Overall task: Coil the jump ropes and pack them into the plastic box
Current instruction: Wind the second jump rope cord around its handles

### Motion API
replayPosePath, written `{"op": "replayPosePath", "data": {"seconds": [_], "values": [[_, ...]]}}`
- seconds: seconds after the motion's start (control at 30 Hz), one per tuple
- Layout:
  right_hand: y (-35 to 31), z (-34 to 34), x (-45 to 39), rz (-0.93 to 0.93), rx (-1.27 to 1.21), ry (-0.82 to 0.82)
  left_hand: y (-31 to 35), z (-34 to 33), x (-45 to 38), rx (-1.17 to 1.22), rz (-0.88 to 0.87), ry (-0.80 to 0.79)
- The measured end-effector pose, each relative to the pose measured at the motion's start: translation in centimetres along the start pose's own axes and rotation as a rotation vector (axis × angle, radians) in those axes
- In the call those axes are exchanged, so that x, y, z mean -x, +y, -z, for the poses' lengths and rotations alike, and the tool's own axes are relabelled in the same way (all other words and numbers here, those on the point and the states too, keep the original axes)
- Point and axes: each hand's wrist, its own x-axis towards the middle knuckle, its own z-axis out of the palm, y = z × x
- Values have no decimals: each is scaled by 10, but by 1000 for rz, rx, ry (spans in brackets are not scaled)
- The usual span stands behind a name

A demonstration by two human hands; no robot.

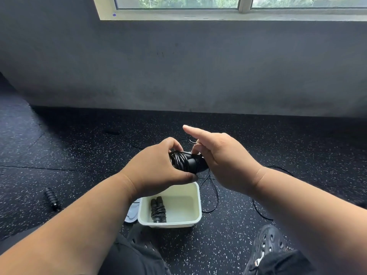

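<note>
above the box, the left hand grips a half-wound rope by its handles while the right hand pinches the cord, forefinger stretched out. one wound rope lies inside at the left wall, with room to its right, and a third lies on the floor well to the left. no writing can be read.

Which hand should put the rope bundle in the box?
Probably the left hand: it already grips the rope bundle right above the plastic box, while the right hand only pinches loose cord.
</note>
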Motion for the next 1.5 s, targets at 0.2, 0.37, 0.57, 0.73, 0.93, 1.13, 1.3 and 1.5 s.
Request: {"op": "replayPosePath", "data": {"seconds": [0.2, 0.37, 0.57, 0.73, 0.93, 1.13, 1.3, 1.5], "values": [[1, -2, 2, -140, -142, -31, -7, 2, -1, 79, -28, -47], [3, -4, 0, -97, -64, -71, -6, -1, -1, 40, -39, -47], [2, -2, 0, 2, 35, -124, -5, 1, 1, -23, -73, -15], [3, -3, 0, 122, 307, -253, -4, -1, 1, -99, -64, -14], [0, -8, 1, 152, 346, -279, 0, -1, -1, -178, -52, -14], [1, -21, 5, 166, 342, -221, 8, 1, 2, -291, -58, -60], [1, -27, 9, 130, 249, -199, 10, 1, 1, -301, -68, -106], [-2, -29, 9, 106, 178, -234, 2, 2, 2, -246, -69, -131]]}}
